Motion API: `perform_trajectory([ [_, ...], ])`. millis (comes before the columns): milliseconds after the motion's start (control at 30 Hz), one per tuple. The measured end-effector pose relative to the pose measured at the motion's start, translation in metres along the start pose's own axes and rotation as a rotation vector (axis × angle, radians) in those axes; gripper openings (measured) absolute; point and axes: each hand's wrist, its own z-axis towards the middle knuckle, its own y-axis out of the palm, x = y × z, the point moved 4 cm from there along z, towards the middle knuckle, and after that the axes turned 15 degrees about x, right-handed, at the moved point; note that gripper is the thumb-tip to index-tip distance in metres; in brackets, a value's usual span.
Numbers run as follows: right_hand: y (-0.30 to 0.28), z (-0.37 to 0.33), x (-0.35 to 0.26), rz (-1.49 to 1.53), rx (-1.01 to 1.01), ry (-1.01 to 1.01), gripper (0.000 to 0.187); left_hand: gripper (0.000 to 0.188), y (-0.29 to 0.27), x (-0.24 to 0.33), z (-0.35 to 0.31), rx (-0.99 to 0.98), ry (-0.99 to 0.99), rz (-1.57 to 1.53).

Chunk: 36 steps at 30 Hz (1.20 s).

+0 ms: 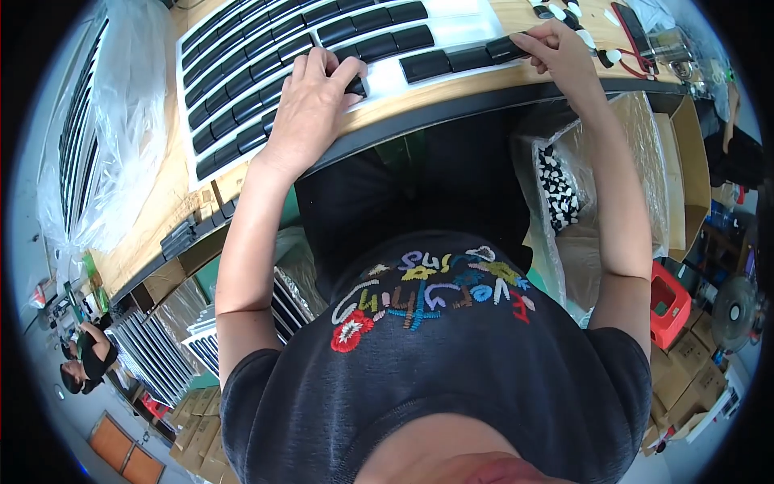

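A white tray [463, 18] on the wooden table holds rows of glossy black rectangular pieces [355, 27]. My left hand [314, 105] is over the tray's near edge, fingers bent, with thumb and index finger closed around a black piece [359, 86]; the palm hides part of the rows beneath. To the right, a short row of black pieces [435, 64] lies along the near side of the tray. At that row's right end my right hand [560, 60] pinches a slightly tilted black piece [504, 49] between thumb and fingers.
Small black and white round parts [610, 56] and a red cord [633, 68] lie right of my right hand. Below the table edge stands a plastic-lined carton [685, 177] with small black and white parts [558, 189]. Plastic-wrapped trays [121, 121] stand at left.
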Motion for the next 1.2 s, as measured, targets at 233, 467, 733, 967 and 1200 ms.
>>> perform_trajectory([
  [233, 0.007, -0.015, -0.018, -0.223, 0.089, 0.047, 0.032, 0.036, 0.003, 0.005, -0.001, -0.015, -0.005, 0.005],
  [467, 0.028, -0.040, -0.035, -0.269, 0.105, -0.108, 0.035, 0.040, 0.004, 0.003, -0.001, 0.090, -0.076, -0.132],
  [733, -0.043, 0.003, 0.015, -0.396, 0.515, -0.273, 0.031, 0.030, -0.004, 0.005, -0.001, 0.106, -0.220, -0.156],
  [967, -0.058, 0.025, 0.061, -0.399, 0.331, -0.332, 0.033, 0.024, -0.014, 0.007, 0.007, 0.346, -0.367, -0.439],
  [1200, -0.036, -0.043, -0.041, 0.056, 0.190, -0.085, 0.038, 0.022, 0.049, 0.087, 0.046, 0.247, -0.780, -1.738],
])
